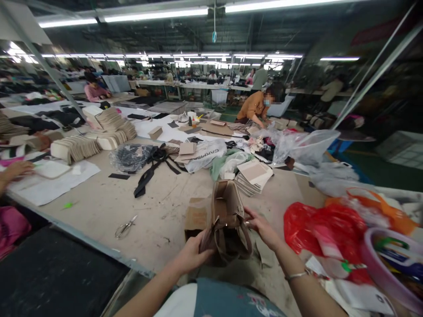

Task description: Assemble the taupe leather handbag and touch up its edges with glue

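A brown handbag (228,246) stands before me at the table's near edge, its top gaping so that the lighter lining shows. My left hand (194,253) grips its left side, thumb and fingers closed round the edge. On the opposite side, my right hand (262,226) holds the bag's right wall, fingers against the outside. The bag's handles hang on the side nearest me. Behind its left side sits a small cardboard box (197,215), partly hidden. Scissors (125,227) lie to the left of the bag, apart from both hands.
Stacked beige panels (253,176) lie beyond the bag, beside plastic bags. A red plastic bag (325,229) and a pink basin (372,251) crowd the right. Black straps (147,178) lie left of centre. A co-worker's hand (16,171) is at far left; another person (253,108) bends over the table's far side.
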`<act>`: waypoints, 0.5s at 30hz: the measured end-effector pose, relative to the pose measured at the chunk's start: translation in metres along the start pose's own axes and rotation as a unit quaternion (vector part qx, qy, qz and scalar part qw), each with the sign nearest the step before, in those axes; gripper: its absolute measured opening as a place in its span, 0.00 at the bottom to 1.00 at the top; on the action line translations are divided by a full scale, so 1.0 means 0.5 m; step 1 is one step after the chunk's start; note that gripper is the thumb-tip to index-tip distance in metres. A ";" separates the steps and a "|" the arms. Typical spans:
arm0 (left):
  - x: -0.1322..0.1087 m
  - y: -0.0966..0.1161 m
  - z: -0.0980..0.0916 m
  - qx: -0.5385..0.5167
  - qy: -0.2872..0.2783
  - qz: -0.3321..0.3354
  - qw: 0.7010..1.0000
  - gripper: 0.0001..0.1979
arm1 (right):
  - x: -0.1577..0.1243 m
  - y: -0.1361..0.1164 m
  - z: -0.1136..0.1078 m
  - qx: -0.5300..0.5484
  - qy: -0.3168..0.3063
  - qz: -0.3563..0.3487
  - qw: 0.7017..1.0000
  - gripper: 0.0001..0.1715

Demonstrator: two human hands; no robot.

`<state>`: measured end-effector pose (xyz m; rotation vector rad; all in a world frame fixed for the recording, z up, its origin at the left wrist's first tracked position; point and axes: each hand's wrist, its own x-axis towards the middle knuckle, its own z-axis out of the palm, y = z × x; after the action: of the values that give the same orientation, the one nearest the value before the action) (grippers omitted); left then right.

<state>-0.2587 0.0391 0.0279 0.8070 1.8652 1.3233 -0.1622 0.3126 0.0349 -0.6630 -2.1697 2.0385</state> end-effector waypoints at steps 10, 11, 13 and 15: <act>0.026 0.181 -0.104 -0.550 -0.006 -0.014 0.835 0.08 | -0.039 -0.011 0.043 0.102 0.002 -0.013 0.995 0.23; 0.027 0.203 -0.120 -0.577 -0.034 -0.021 0.815 0.09 | -0.042 -0.025 0.040 0.123 -0.009 -0.011 0.992 0.21; 0.031 0.229 -0.136 -0.622 -0.063 -0.032 0.780 0.13 | -0.048 -0.041 0.038 0.147 -0.052 0.014 0.988 0.24; 0.033 0.237 -0.131 -0.652 -0.070 -0.035 0.754 0.17 | -0.051 -0.045 0.048 0.160 -0.089 0.038 0.982 0.30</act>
<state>-0.3110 0.0522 0.1528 0.0398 0.4667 1.9546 -0.1533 0.2805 0.0600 -0.5500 -1.8559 2.4976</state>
